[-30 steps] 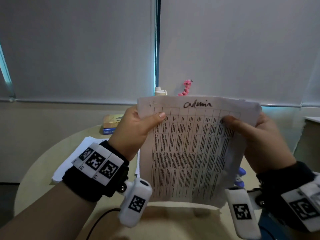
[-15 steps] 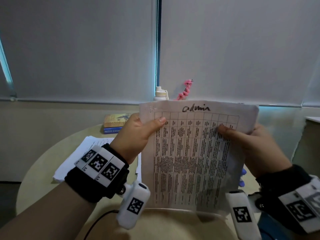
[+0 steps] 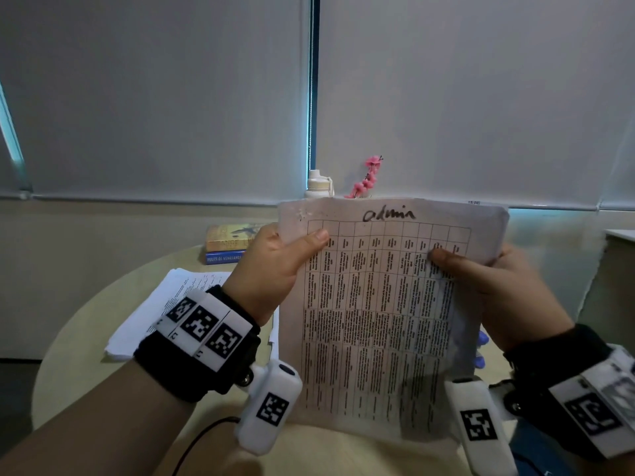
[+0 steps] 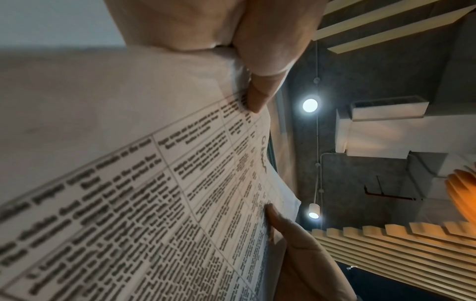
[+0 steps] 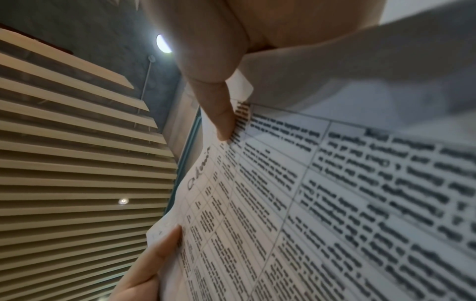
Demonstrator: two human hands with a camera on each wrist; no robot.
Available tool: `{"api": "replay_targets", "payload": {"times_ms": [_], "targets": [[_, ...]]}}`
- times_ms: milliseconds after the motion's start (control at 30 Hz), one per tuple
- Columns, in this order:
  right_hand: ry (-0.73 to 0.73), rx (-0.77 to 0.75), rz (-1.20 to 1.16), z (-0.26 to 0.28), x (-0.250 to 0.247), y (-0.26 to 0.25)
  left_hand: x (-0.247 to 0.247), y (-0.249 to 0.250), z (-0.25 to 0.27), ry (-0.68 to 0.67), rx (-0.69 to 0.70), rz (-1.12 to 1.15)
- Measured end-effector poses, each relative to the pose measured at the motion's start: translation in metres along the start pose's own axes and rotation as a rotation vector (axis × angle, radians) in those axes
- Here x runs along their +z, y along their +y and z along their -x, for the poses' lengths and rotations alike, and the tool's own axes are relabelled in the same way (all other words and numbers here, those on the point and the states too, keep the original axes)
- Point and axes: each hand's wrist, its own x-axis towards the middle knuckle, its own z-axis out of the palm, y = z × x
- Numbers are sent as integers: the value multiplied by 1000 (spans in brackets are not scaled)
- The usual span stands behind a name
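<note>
I held a printed sheet [image 3: 378,324] upright in 2 hands above a round table [image 3: 79,324].
Its long axis ran up and down, lower edge near the table; my left hand [image 3: 271,269] and right hand [image 3: 508,286] each pinched an upper side edge, thumb on the printed face, fingers behind, both equally near.

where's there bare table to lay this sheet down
Bare table shows left of the paper stack, and along the near side below the sheet, where only a thin cable runs. It is crowded at the far edge: books, bottle, pink flowers. The right side is mostly hidden behind the sheet.
</note>
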Motion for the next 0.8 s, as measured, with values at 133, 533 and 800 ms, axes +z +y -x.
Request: {"api": "replay_targets", "payload": {"times_ms": [133, 533, 800], "targets": [[0, 8, 18, 0, -2, 0, -3, -6, -1, -21, 8, 17], [36, 81, 164, -36, -41, 5, -23, -35, -1, 92, -43, -37], [5, 595, 1332, -91, -126, 77, -69, -73, -2, 236, -231, -142]]}}
